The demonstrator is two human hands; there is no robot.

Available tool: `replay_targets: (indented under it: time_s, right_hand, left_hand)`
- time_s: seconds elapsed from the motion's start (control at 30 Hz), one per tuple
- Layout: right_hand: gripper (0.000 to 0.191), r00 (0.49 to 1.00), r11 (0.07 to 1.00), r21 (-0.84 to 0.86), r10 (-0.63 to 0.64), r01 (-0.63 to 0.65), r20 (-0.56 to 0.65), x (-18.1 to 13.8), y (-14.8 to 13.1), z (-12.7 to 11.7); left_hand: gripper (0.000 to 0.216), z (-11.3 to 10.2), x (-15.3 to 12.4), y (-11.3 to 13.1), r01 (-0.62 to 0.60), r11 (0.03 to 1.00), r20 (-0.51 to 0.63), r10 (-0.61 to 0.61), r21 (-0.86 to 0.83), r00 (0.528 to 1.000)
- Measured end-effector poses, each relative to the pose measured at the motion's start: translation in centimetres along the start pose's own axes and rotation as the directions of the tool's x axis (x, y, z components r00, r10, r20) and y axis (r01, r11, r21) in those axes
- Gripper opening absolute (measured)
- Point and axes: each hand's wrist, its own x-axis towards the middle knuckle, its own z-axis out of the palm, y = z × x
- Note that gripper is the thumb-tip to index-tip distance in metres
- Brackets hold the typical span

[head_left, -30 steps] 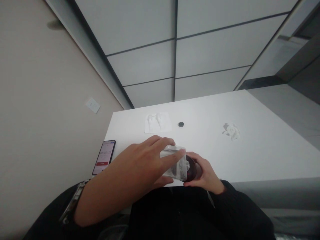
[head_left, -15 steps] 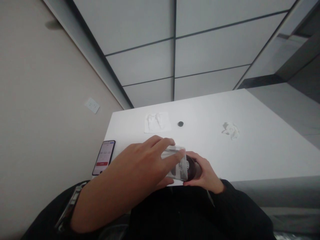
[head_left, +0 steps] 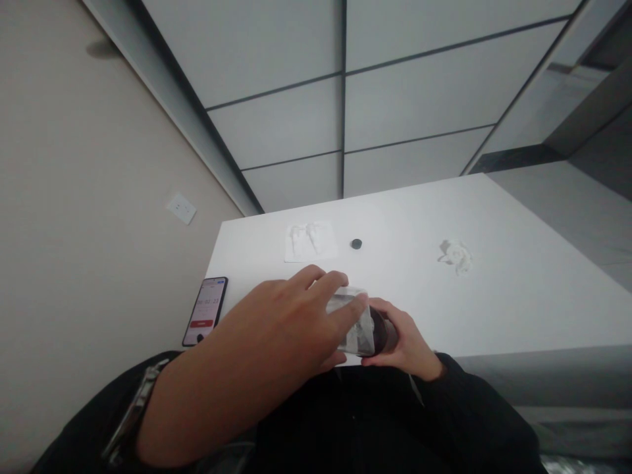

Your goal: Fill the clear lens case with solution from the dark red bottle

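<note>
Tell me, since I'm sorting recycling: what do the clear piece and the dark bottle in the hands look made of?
Clear piece: probably thin glossy plastic; it is see-through with bright glints. Dark bottle: smooth and shiny, glass or plastic; the blur leaves that open. The left hand grips the clear piece, the right hand the bottle.

1. The left hand [head_left: 291, 322] is bare, with no ring showing on its fingers [head_left: 320, 284].
2. Back from those fingers, past a bare forearm, a metal-link wristwatch [head_left: 131, 415] with a silvery band circles the arm.
3. Behind the watch a black sleeve [head_left: 74, 441] is pushed up.
4. The right hand [head_left: 405, 342] is bare; just behind its fingers a black knit cuff [head_left: 447, 375] covers the wrist.
5. A black top [head_left: 355, 421] covers the torso below both hands.
</note>
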Motion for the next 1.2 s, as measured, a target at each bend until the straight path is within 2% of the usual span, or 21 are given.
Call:
replay_targets:
  time_s: [0.17,0.4,0.6,0.83,1.2]
  right_hand:
    - [0.086,1.000,1.000,0.008,0.000,0.000,-0.002,0.0,-0.1,0.0]
    - [0.086,1.000,1.000,-0.001,-0.006,0.006,-0.009,0.0,0.0,0.0]
    - [0.087,1.000,1.000,-0.002,0.029,-0.029,0.001,-0.1,0.0,0.0]
    - [0.086,1.000,1.000,0.014,0.000,0.000,-0.008,0.0,-0.2,0.0]
    - [0.086,1.000,1.000,0.014,0.027,-0.027,0.006,0.1,-0.2,-0.1]
  left_hand:
    - [0.052,-0.1,0.0,0.1,0.005,0.999,0.018,-0.005,0.033,1.000]
    - [0.039,-0.7,0.5,0.3,-0.013,0.996,0.062,0.008,0.087,0.998]
    - [0.037,-1.0,0.9,0.5,-0.012,0.995,0.101,0.002,0.098,0.995]
    - [0.035,-1.2,1.0,0.6,-0.016,0.995,0.092,0.007,0.098,0.996]
    - [0.030,-1.0,0.9,0.6,-0.044,0.995,0.077,0.037,0.092,0.996]
